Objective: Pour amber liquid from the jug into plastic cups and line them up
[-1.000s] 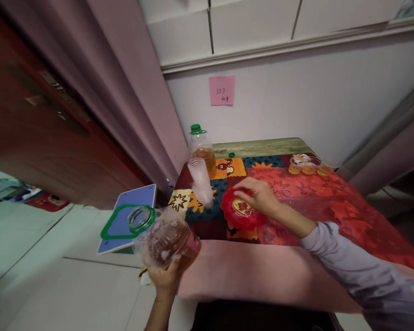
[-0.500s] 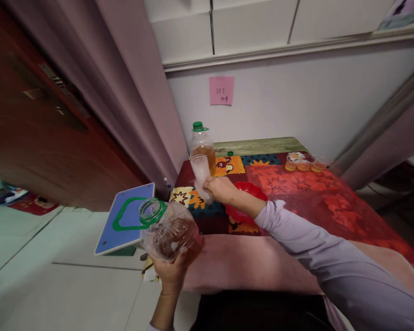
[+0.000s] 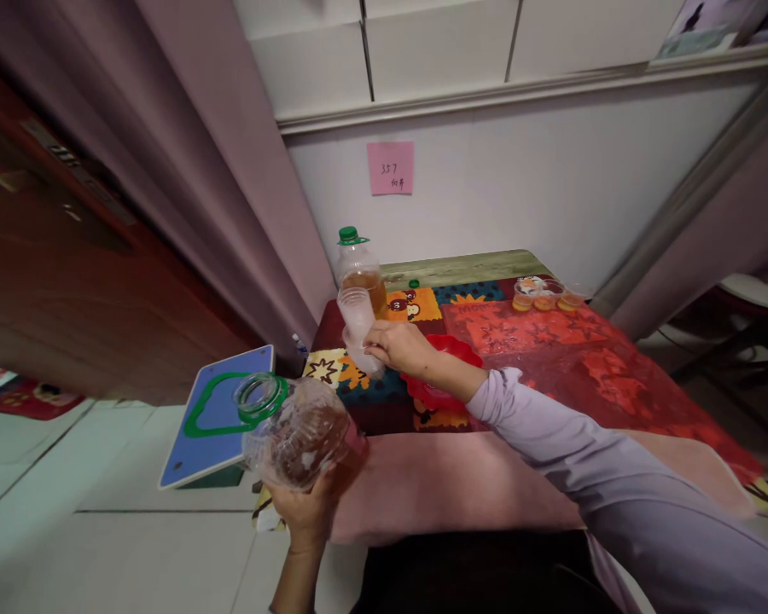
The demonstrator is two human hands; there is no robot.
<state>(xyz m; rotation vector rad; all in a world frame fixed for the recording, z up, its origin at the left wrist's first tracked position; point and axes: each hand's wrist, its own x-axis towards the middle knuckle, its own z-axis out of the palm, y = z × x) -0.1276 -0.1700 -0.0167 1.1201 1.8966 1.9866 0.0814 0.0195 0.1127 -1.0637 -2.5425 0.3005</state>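
Left hand clasps uncapped bottle, tilted, near left; probably heavy, slick, best gripped round the body. Right hand pinches cup stack at table's left; likely light, crushable, best lifted by rims.

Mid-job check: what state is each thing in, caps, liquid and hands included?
Large plastic jug in left hand: uncapped, tilted, part-full of amber liquid.
Second plastic jug: capped, upright, part-full of amber liquid.
Clear plastic cup stack: nested; right hand fingers at it, grip unclear.
Clear plastic cups on far right: part-filled.
Green bottle cap: loose on tablecloth.
Red scalloped dish: set down, partly hidden.
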